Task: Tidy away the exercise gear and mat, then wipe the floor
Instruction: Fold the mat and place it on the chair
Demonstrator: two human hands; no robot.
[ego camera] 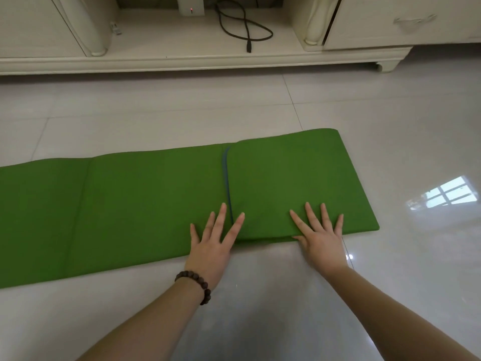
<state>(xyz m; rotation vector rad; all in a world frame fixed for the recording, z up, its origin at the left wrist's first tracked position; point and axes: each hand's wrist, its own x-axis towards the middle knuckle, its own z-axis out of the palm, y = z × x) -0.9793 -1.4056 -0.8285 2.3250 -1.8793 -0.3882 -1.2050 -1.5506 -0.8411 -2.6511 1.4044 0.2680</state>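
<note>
the green mat lay flat on the tiled floor, its long axis running left to right in front of the cream cabinet, with the near long edge just under both hands. the right end had been folded over once, so a doubled panel sat on top, its free edge marked by a dark bluish line crossing the mat from the cabinet side toward the person. the rest stretched away to the left of that line, single-layered and creased at intervals, out past the frame edge.

the left hand, with a bead bracelet on the wrist, rested palm-down right at that line, fingers straight and spread, straddling the fold's edge. the right hand pressed flat on the doubled panel farther from the line, fingers also straight and fanned, gripping nothing.

by my judgement the next fold would carry the doubled panel leftward over the flat stretch, so the right hand sat on the part to be lifted and the left hand stood nearer the landing area.

the mat looked soft, thin and matte, even green with a bluish underside. a black cable lay looped on the cabinet's low shelf.
</note>
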